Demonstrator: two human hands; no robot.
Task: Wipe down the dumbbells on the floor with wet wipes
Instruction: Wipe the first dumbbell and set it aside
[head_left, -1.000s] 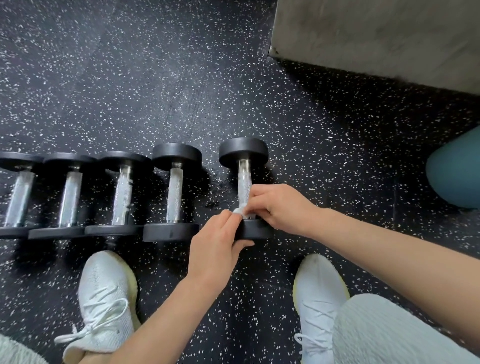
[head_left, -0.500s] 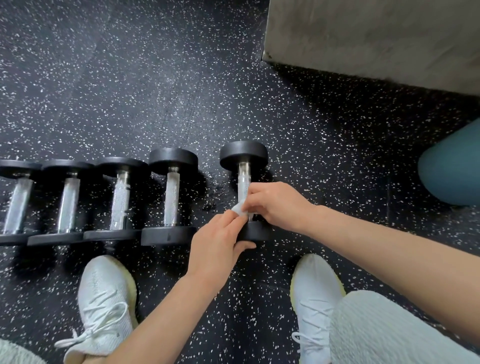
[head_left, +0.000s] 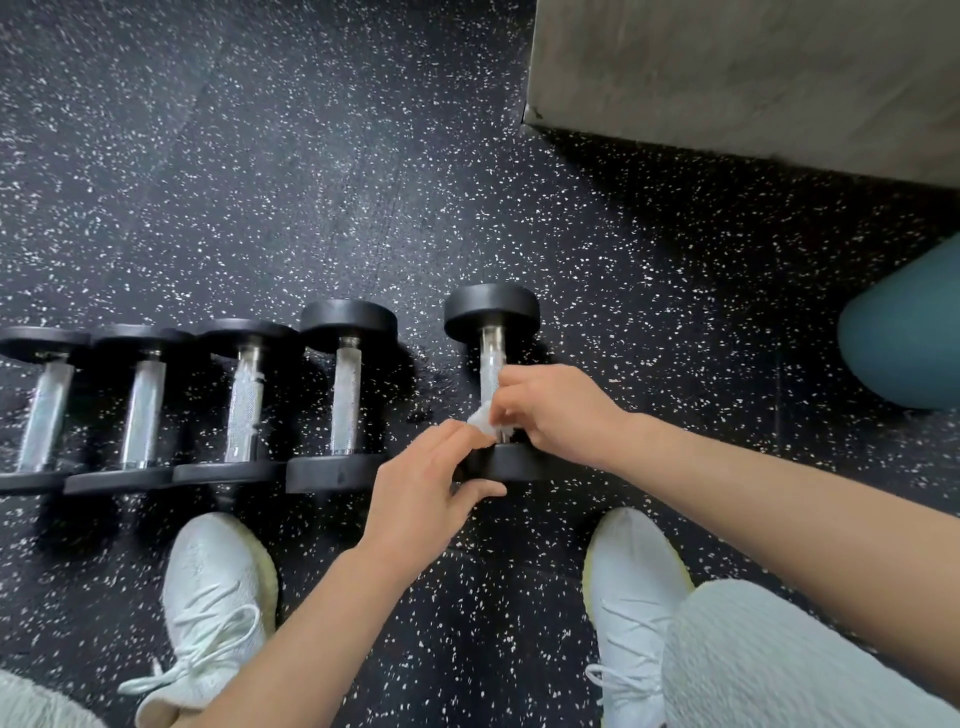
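Observation:
Several black-headed dumbbells with silver knurled handles lie in a row on the speckled floor. The rightmost dumbbell (head_left: 491, 315) lies a little apart from the others. A small white wet wipe (head_left: 482, 420) is bunched at the near end of its handle. My right hand (head_left: 558, 413) curls over that end of the handle and pinches the wipe. My left hand (head_left: 428, 480) pinches the wipe from the left, thumb stretched under the near head. The near head is partly hidden by both hands. The neighbouring dumbbell (head_left: 347, 395) lies just left.
A grey concrete block (head_left: 753, 78) stands at the back right. A teal ball (head_left: 906, 343) sits at the right edge. My two white shoes (head_left: 218, 597) (head_left: 631, 587) are planted in front of the row.
Both hands stay at the near end of the rightmost dumbbell's handle. The wipe shows a little more between the fingers. The view has shifted slightly.

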